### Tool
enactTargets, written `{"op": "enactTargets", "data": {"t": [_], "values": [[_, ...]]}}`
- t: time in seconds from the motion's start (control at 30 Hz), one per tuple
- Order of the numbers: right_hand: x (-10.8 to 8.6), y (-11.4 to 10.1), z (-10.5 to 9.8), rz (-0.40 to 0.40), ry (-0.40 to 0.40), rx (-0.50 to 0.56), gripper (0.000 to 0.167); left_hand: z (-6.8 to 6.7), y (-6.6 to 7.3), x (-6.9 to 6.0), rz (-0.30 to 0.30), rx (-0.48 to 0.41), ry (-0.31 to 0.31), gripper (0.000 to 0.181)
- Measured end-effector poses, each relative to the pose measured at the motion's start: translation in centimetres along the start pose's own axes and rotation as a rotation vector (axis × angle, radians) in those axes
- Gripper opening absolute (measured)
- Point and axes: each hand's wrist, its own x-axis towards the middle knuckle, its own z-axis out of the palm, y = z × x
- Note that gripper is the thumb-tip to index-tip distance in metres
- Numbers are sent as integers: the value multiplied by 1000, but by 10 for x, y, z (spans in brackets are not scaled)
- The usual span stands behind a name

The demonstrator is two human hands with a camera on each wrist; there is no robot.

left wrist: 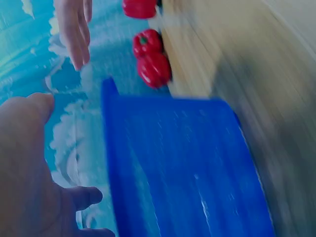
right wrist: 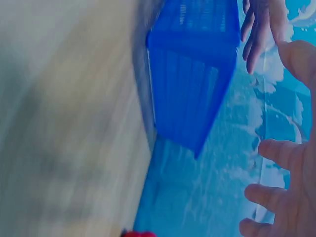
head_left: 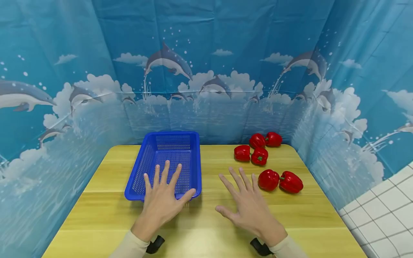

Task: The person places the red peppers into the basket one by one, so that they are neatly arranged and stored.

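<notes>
**My left hand [head_left: 162, 202] and right hand [head_left: 250, 206] spread wide, fingers straight**

My 2 hands are out in front of me, backs up, thumbs turned toward each other, gripping nothing. In the head view the left overlaps the near end of a blue perforated plastic basket [head_left: 195, 161]; from the left wrist, a gap shows between my fingers and its wall. The basket sits upright on the left part of the wood-grain surface [head_left: 206, 225], and I see its holed bottom beyond my fingertips.

On the right part lie 6 glossy red bell peppers. The 2 nearer ones, a left pepper [head_left: 268, 180] and a right pepper [head_left: 291, 182], lie side by side, the right's green stem pointing at its neighbour. My right little finger appears just beside the left pepper; I cannot tell how high it hovers. Farther back, 4 bell peppers [head_left: 242, 153] cluster near the surface's far edge.

Cream sleeves [head_left: 130, 247] cover my forearms, with a black strap [head_left: 155, 244] at each wrist. A blue dolphin-print curtain [head_left: 226, 36] hangs behind, and white tiles [head_left: 387, 211] show at right.
</notes>
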Motion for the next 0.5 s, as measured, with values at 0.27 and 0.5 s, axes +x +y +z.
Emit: {"op": "enactTargets", "data": {"t": [0.27, 0.5], "values": [[1, -32, 15, -84, -90, 91, 88, -10, -46, -4, -102, 22, 16, 109], [14, -53, 25, -180, -116, 151, 84, -11, -62, -5, -132, 11, -6, 110]]}}
